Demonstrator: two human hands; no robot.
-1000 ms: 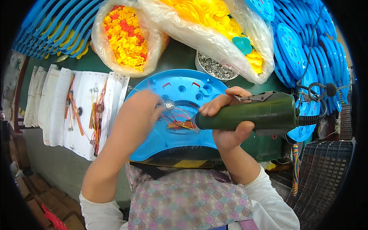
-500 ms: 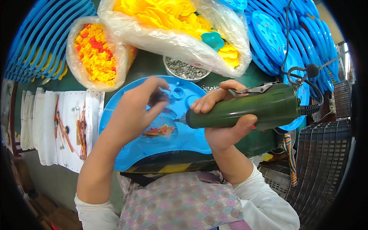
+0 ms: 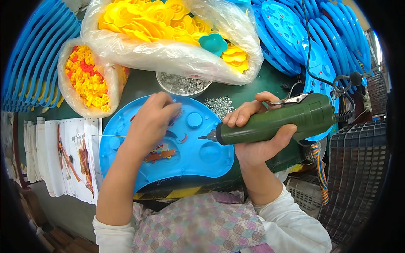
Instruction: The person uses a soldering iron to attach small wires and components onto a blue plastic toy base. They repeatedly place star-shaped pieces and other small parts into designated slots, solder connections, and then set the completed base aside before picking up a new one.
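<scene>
A large blue plastic panel (image 3: pixel 190 165) with rounded edges and raised round bosses lies on the table before me. My left hand (image 3: pixel 152 118) is over its upper left part, with the fingers bent together near some thin red wires; what they hold is hidden. Below that hand, orange-brown strips and wires (image 3: pixel 162 154) lie in a round opening of the panel. My right hand (image 3: pixel 258 147) is wrapped round a dark green electric screwdriver (image 3: pixel 274 121). Its bit points left, above the right half of the panel, and its cord runs off to the right.
A bowl of small metal pieces (image 3: pixel 184 93) stands behind the panel, beside loose metal pieces (image 3: pixel 219 106). Farther back are bags of yellow plastic parts (image 3: pixel 147 19) and small yellow-red parts (image 3: pixel 86 80). Blue panels (image 3: pixel 282 25) are stacked right; white sheets with wired parts (image 3: pixel 76 156) lie left.
The view has shifted, so the bags appear farther left and lower. The screwdriver has moved right relative to the panel. My left hand has moved slightly and is less blurred.
</scene>
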